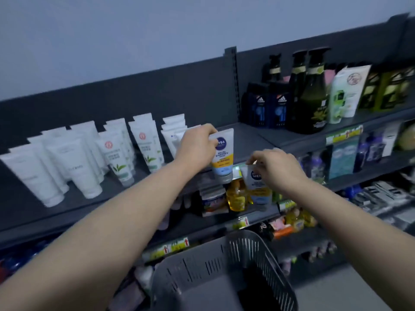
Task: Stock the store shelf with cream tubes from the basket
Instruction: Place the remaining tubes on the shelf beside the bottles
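Nearest, bottom centre: grey basket [202, 268]. Above it, right hand [277, 169] with fingertips pinched on the top edge of Men tube [258, 190], hanging cap-down; left hand [197, 147] clamped on the top of Nivea tube [223, 158], cap-down at the top shelf [249, 140] front edge. Farther left on that shelf: white tubes [74, 162] standing in rows.

A shop aisle: dark metal shelving [251, 140] stocked with toiletry bottles [314, 95], price tags [343, 133] along edges (text unreadable).
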A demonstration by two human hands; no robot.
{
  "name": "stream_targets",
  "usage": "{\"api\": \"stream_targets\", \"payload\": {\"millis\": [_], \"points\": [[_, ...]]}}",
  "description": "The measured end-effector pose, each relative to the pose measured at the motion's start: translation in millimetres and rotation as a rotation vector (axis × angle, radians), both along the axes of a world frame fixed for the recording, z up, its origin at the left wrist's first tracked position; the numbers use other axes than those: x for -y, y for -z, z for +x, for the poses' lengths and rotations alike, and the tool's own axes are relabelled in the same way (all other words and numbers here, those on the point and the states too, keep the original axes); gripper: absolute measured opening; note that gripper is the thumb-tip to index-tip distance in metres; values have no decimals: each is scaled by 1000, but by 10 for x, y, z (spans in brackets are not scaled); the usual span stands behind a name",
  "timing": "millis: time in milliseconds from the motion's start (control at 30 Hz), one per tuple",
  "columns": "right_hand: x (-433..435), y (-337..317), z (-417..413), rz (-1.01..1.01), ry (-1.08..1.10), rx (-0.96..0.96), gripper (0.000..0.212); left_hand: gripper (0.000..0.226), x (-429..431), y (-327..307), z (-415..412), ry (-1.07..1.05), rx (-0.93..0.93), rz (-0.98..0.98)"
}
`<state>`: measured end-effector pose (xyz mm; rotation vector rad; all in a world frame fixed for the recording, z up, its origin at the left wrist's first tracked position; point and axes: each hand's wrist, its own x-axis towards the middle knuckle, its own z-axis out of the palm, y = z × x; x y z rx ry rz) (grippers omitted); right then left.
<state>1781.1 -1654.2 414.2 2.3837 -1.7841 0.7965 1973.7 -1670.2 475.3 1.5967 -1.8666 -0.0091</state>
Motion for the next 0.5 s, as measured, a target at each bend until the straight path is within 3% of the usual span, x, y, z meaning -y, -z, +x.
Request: {"api": "stream_targets", "payload": {"millis": [500], "points": [[1113,-824,-99,-56,-127,153,20,17,1658,-595,-69,-195,193,176]]}}
